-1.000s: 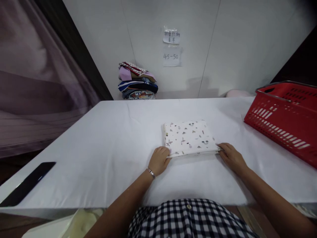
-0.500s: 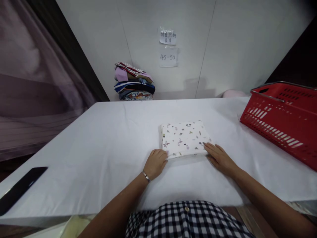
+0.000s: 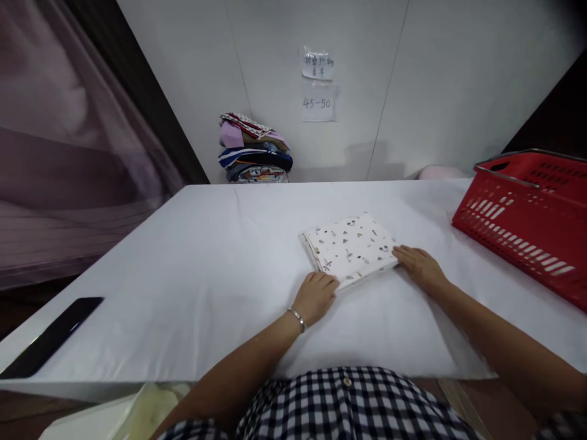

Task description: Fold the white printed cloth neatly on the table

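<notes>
A folded white cloth (image 3: 352, 245) with small scattered prints lies flat on the white-covered table (image 3: 238, 256), turned at an angle. Its layered folds show along the left edge. My left hand (image 3: 316, 298), with a silver bracelet at the wrist, closes on the near left corner; the thumb is mostly hidden. At the near right corner my right hand (image 3: 419, 269) grips the cloth's edge, fingers together on top.
To the right stands a red plastic basket (image 3: 527, 226) with a metal handle. A black phone-like slab (image 3: 50, 339) lies at the left. Folded fabrics (image 3: 257, 150) are stacked behind the table's far edge, below paper signs (image 3: 318, 102) on the wall.
The folded cloth has turned counterclockwise, its right side swinging away from me. My left hand has shifted right, and my right hand has moved slightly farther out. The view has shifted a little.
</notes>
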Demonstrator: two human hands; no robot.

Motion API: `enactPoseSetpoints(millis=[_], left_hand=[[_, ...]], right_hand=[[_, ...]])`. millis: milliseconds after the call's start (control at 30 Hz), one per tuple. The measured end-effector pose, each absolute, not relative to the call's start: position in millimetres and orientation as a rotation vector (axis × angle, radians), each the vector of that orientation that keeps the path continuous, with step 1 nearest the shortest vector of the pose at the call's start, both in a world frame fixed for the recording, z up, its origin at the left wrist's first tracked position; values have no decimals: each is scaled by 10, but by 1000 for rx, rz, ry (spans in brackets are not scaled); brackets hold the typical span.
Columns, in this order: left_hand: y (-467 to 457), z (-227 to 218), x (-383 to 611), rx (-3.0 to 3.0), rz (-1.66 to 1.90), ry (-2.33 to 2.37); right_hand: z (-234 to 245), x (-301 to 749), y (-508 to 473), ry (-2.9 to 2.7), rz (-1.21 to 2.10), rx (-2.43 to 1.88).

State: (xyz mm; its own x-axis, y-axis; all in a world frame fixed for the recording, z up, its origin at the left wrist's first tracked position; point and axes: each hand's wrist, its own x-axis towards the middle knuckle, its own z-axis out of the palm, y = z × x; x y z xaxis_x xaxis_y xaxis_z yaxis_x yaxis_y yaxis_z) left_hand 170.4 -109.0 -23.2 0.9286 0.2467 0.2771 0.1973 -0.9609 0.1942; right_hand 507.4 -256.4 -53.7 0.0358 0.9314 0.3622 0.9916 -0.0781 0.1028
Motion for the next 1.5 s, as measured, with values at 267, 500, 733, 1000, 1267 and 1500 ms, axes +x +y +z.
enactPoseSetpoints(millis=[267,500,733,1000,1267,1500], left_hand=[[-957,-254,1677,2832,530,229],[-188,-302,1935,2942,508,566],[189,-255,2087,2948,456,616],[-438,-228,1746,3045,456,684],[-750,-212,1517,2704,585,715],[-720,-219,1645,2705,676,673]], right_hand=[[-393,4404,-2431,-2071,-368,-2042],[-353,3612,-2343,-2163,-206,-1760],[-499,3538,-2177,-2179,-294,-1692],[-382,4607,-2184,-2156,-382,-1780],[-285,4586,-2205,-1795,-170,-1789],[-291,4257,-2306,-1824,-177,-1727]])
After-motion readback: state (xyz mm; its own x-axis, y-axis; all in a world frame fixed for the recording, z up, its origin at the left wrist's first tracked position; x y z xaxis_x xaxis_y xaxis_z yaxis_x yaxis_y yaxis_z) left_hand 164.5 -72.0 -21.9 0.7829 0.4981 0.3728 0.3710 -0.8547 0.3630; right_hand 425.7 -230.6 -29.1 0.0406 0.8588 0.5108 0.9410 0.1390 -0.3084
